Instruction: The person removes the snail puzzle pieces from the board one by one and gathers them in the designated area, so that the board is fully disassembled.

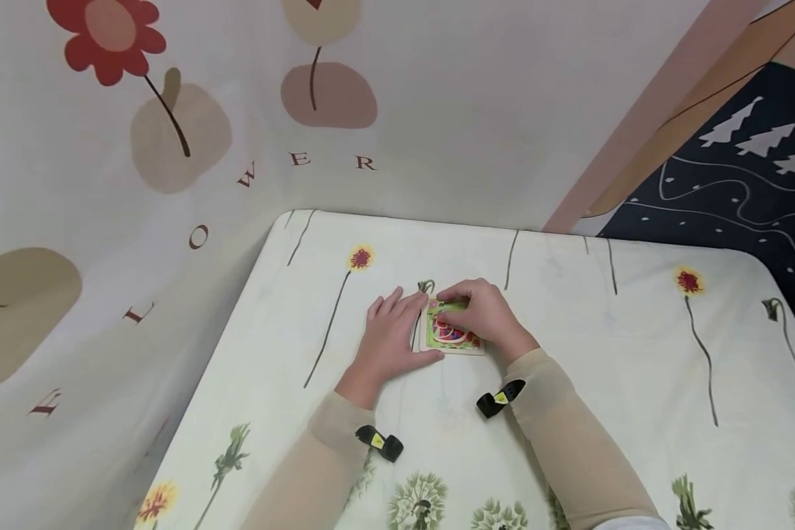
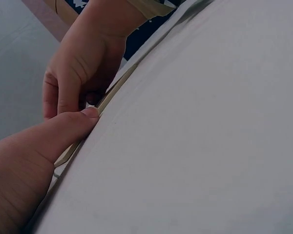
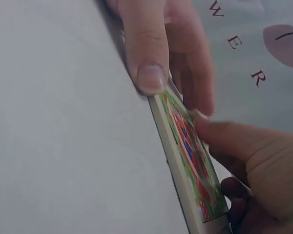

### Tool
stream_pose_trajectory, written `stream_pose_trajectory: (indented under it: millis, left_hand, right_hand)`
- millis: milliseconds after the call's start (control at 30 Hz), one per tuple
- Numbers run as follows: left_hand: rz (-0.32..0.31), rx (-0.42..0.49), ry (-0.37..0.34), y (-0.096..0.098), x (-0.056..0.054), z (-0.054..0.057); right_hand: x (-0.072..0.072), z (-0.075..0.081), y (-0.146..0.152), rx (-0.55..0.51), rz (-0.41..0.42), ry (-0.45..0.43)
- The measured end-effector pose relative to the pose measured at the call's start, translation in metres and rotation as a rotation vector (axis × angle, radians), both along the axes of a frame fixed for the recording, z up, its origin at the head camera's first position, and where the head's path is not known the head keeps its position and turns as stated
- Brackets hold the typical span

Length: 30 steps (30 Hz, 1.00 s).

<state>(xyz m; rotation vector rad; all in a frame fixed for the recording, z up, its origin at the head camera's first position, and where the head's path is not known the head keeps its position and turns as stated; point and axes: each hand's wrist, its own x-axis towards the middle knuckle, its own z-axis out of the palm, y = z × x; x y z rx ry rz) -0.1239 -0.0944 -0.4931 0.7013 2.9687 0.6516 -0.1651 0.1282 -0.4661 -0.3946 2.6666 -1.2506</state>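
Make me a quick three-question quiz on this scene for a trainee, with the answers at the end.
1. True or false: the left hand touches the picture board with its thumb.
2. Which hand reaches over the board's picture? A: left. B: right. C: neither.
3. Fill in: the red letters on the white backdrop spell ____.

Key: 1 true, at the board's near edge; 2 B, the right hand; 3 FLOWER.
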Motion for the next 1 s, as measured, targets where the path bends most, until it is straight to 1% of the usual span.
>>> stream_pose_trajectory:
  millis: [167,367,567,733,867,1000]
  left_hand:
    - [0.002,0.002,-0.002,0.002,0.0,-0.001]
    - [-0.001,-0.004,0.003,0.001,0.0,-0.004]
    - [-0.002,-0.004,0.008,-0.001,0.0,-0.004]
    - [-0.002,-0.001,0.008,-0.002,-0.001,-0.004]
    - [-0.001,0.007,-0.003,-0.002,0.0,-0.004]
    - [0.002,0.008,-0.014,-0.002,-0.001,-0.002]
  right_hand:
    - [0.001,-0.003,0.002,-0.001,0.008,0.037]
    - [0.004,-0.008,0.005,-0.011,-0.022,0.095]
    - [0.009,-0.015,0.014,-0.036,-0.079,0.164]
    - [0.015,-0.015,0.03,-0.067,-0.121,0.196]
    - [0.02,-0.017,0.049,-0.059,-0.152,0.233]
    - [0.023,-0.02,0.067,-0.046,-0.186,0.292]
